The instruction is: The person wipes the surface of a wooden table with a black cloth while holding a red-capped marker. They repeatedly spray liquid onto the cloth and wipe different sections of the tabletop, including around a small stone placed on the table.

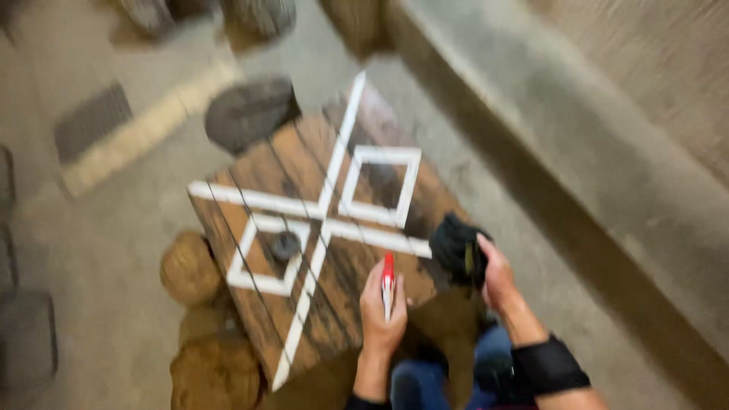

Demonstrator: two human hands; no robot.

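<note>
Head-camera view, blurred by motion: you look down at a dark wooden board (319, 250) resting on rounded stones on a concrete floor, your knees in blue trousers at the bottom edge. Your left hand (382, 307) is curled closed around a red-and-white marker or small tool (388, 282), held upright with its red end pointing toward the board's near edge. Your right hand (493, 275), a black band at the wrist, is closed on a bunched black cloth (456, 247) that sits at the board's right edge, touching the end of one white line. A white pattern (328, 216) already crosses the board: two long lines meeting near the middle, with a diamond outline set into the upper right quarter and another into the lower left. A small dark round piece (285, 245) lies inside the lower-left diamond; the upper-right diamond holds nothing you can make out. By the look of it, the marking is largely laid down, and what is left appears to be touch-up at the right-hand end of the line, though the blur hides any fine gaps. A grey stone (250, 110) sits at the board's far corner, and a brown stone (188, 267) just beside its left edge.
</note>
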